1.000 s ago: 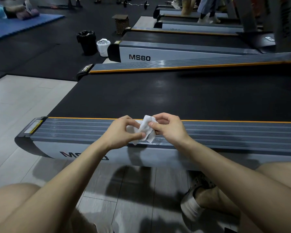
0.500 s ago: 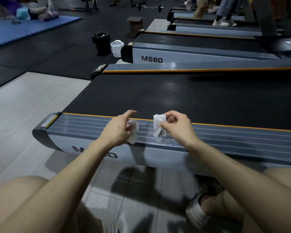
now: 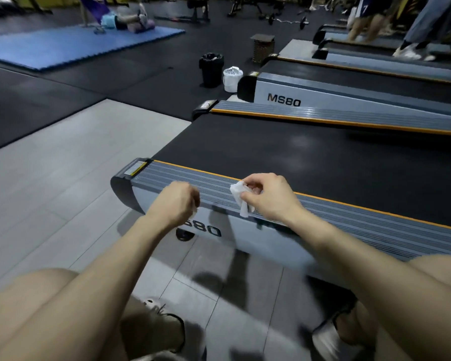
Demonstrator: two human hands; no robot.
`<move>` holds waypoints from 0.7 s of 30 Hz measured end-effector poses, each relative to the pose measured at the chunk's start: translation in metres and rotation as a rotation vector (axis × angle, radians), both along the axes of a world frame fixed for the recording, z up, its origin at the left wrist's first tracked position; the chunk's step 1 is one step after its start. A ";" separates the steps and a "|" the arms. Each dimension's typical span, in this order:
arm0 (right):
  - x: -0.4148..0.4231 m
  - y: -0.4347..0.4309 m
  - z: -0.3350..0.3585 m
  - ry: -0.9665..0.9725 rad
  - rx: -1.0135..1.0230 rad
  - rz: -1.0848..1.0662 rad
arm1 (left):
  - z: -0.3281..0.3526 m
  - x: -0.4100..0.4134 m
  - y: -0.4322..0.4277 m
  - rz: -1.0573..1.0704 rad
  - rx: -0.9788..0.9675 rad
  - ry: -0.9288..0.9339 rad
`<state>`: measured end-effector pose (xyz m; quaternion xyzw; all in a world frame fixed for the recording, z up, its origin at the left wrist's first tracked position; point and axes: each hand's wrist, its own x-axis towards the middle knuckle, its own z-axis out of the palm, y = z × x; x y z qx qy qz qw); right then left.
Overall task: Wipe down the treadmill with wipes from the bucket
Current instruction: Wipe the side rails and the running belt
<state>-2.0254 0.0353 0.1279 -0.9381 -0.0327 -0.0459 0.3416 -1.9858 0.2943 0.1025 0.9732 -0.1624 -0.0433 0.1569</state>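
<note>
Nearest the camera, the person's bare knees frame the view, with a shoe on the grey floor tiles at lower right. Both forearms reach forward to the near side rail of the treadmill, a grey ribbed strip edged by an orange line.

The right hand pinches a crumpled white wipe between thumb and fingertips; the wipe hangs down onto the ribbed rail and touches it. The left hand is curled into a loose fist just left of it, over the rail's outer edge, and a sliver of white shows at its lower edge, so it seems to grip a second small piece, though most of that is hidden. The two hands are apart, with bare rail between them.

Beyond the rail lies the black running belt, then the far rail. Behind that stands a second treadmill marked MS80. At its rear end, on the dark rubber floor, sits the white bucket of wipes, just beside a black bin, well apart from the hands. Farther off is a blue mat
</note>
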 end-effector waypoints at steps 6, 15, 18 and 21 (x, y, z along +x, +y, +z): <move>0.004 0.031 0.013 -0.038 -0.033 0.120 | 0.003 0.008 0.023 0.086 -0.013 -0.059; 0.054 0.068 0.004 -0.027 -0.064 0.144 | -0.027 0.030 0.030 0.176 -0.159 -0.031; 0.071 0.070 0.000 -0.054 -0.047 0.145 | -0.035 0.070 0.043 0.322 -0.160 -0.001; 0.092 0.070 -0.019 -0.001 0.148 0.040 | -0.050 0.112 0.054 0.391 -0.166 -0.020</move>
